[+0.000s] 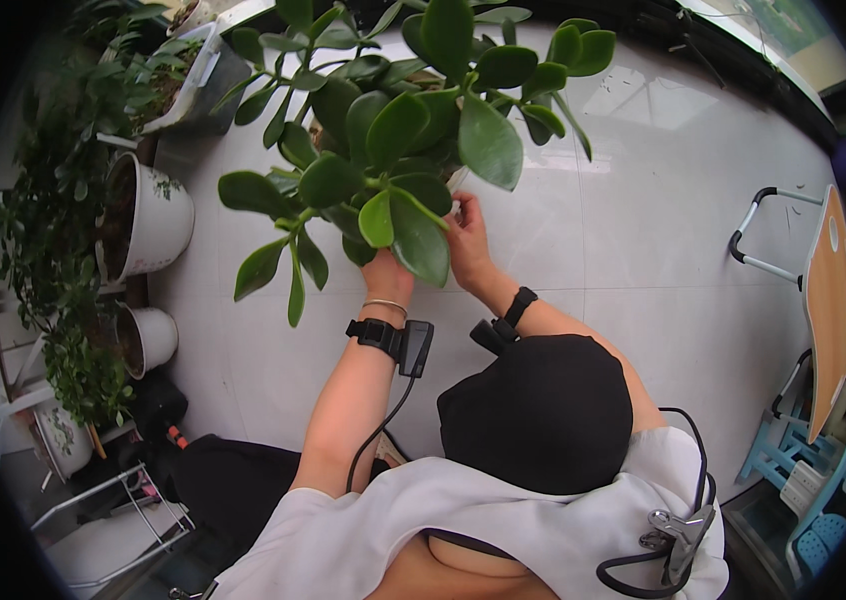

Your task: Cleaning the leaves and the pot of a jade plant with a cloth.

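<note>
While both hands reach under the jade plant (pixel 398 130) on the tiled floor (pixel 643 230), right hand (pixel 466 243) pinches a leaf by the pot rim; left hand (pixel 386 272) grip hidden, cannot tell. Risk: tugging could snap stems. White pots (pixel 158 215) stand at left, a chair (pixel 828 300) at right.

Both hands reach under the thick-leaved jade plant (pixel 403 130), the left hand (pixel 387 272) mostly hidden by its leaves and the right hand (pixel 466 240) at its pot rim, with two white pots (pixel 158 220) left of it.
</note>
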